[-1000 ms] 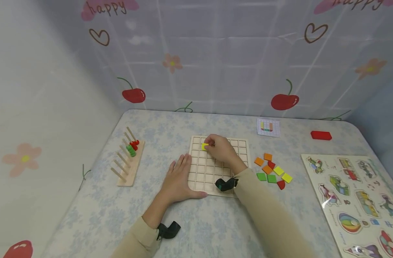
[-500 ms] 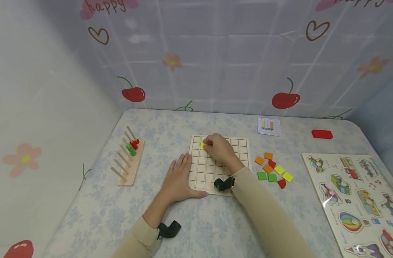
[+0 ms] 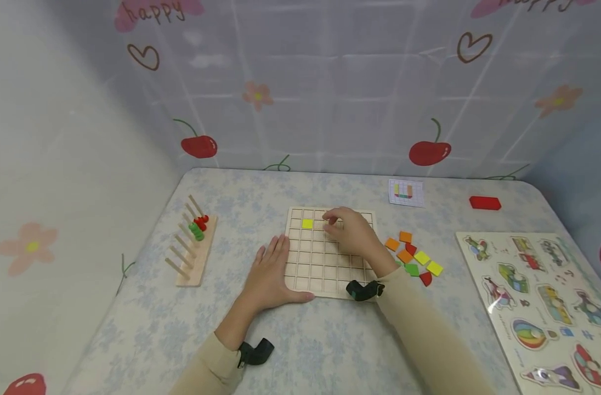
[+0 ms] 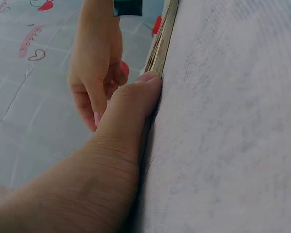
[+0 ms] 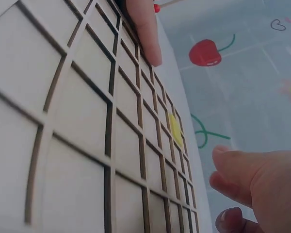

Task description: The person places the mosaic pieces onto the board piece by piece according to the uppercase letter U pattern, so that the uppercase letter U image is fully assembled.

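A wooden grid board (image 3: pixel 305 269) lies on the table in the head view. One yellow square tile (image 3: pixel 307 224) sits in a cell near its upper left, also visible in the right wrist view. My left hand (image 3: pixel 267 280) lies with straight fingers along the board's left edge, its thumb at the near-left corner. In the left wrist view that thumb (image 4: pixel 140 92) presses against the board's side. Above the upper middle of the grid is my right hand (image 3: pixel 352 233), its fingers loosely bent. The right wrist view shows nothing between its fingertips (image 5: pixel 223 155).
Right of the board lie several loose orange, green, yellow and red tiles (image 3: pixel 421 258). Behind them is a pattern card (image 3: pixel 416 202), with a red block (image 3: pixel 485 203) farther right. A picture puzzle board (image 3: pixel 483 258) lies at right; a peg stand (image 3: pixel 202 263) with beads stands at left.
My right hand has let go of the yellow tile, now in a grid cell, and moved right, away from it. The left hand has kept its place at the board's edge.
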Motion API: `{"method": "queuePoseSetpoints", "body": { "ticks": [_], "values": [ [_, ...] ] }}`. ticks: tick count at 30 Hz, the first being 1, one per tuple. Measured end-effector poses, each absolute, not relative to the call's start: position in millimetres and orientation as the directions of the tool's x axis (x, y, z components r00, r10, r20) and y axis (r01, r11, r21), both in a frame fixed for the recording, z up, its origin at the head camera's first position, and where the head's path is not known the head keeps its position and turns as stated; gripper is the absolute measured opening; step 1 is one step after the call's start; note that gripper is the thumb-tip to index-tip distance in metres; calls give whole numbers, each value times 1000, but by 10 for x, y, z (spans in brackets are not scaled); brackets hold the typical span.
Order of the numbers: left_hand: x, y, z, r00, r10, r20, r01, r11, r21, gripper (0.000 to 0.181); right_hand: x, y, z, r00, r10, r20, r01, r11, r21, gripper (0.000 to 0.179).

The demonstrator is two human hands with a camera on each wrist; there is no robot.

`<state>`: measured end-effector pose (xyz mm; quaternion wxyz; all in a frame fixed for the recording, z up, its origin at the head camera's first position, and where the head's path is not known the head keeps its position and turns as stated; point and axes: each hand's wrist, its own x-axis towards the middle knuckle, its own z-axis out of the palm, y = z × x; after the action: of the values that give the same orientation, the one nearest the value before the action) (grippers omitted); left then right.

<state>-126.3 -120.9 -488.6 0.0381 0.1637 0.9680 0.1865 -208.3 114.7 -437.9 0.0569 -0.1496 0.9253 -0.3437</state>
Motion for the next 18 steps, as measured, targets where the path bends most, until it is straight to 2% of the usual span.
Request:
{"method": "queuePoseSetpoints", "body": {
  "ticks": [6, 18],
  "values": [
    [-1268, -1215, -4890, -943, 330, -25, 296, 874, 385, 143, -1941, 1560, -4351, -968, -252, 15, -196, 714, -672, 32],
    [-1270, -1209, -4878, -942, 334, -33, 295, 871, 392, 142, -1569, 2423, -4289, -994, -107, -12, -77, 788, -611, 34]
  ]
}}
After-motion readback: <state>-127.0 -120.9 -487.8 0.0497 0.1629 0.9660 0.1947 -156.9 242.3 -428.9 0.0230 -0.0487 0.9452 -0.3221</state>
